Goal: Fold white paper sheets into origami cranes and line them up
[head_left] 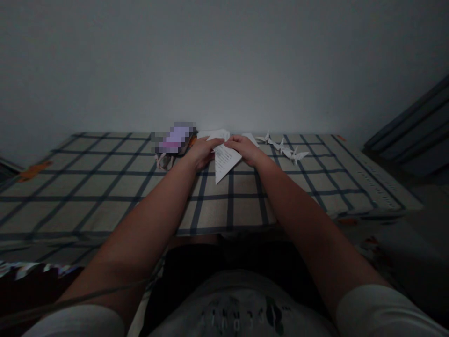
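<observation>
Currently grasping white, printed, folded-paper triangle (226, 161) by its far part with left hand (204, 151) and right hand (246, 148), at far middle of blue-checked, cloth-covered worktop (242, 201). Probably mid-fold; next, seemingly calling for aligned edges before pressing.

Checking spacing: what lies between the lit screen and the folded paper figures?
In the head view: an orange patch, the left hand, printed paper, the right hand, and white paper beyond.

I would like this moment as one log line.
left hand: holds folded printed paper | right hand: same paper | at right: paper cranes | at left: lit-screen device | beneath: checked cloth
</observation>
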`<state>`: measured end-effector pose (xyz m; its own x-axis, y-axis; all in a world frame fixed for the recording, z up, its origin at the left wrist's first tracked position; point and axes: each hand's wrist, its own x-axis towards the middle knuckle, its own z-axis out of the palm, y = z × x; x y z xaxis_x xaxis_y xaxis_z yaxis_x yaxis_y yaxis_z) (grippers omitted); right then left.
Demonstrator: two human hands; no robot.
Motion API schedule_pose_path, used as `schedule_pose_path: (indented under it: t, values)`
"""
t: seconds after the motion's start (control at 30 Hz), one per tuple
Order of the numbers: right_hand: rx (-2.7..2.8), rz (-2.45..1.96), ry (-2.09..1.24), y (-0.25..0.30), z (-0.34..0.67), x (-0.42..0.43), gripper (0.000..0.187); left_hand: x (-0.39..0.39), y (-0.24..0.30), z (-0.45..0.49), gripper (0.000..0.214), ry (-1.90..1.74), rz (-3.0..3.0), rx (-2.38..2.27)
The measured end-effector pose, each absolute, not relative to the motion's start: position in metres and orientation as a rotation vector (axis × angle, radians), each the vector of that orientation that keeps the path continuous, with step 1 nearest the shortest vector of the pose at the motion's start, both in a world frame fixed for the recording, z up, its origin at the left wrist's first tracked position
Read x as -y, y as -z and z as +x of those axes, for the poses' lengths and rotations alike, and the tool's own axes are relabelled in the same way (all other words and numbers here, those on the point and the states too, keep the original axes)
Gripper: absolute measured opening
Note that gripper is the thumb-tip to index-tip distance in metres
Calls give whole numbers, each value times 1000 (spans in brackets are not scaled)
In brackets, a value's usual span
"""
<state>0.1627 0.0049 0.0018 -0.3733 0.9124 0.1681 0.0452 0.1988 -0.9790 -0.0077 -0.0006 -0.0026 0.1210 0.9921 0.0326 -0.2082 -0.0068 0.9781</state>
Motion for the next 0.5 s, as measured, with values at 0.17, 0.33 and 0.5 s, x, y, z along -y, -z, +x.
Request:
schedule_pose_path:
  t: [0.17, 0.33, 0.5]
  values:
    - [1606, -932, -1303, -2, 162, -6, 20, 2, 1, -6, 24, -1290, 1126, -1022]
    - [1608, -914, -1318, -2, 163, -7, 21, -1, -1, -5, 20, -1373, 1087, -1050]
    - [1643, -947, -1324, -1, 164, -5, 20, -14, -1, -19, 19, -1574, 935, -1055]
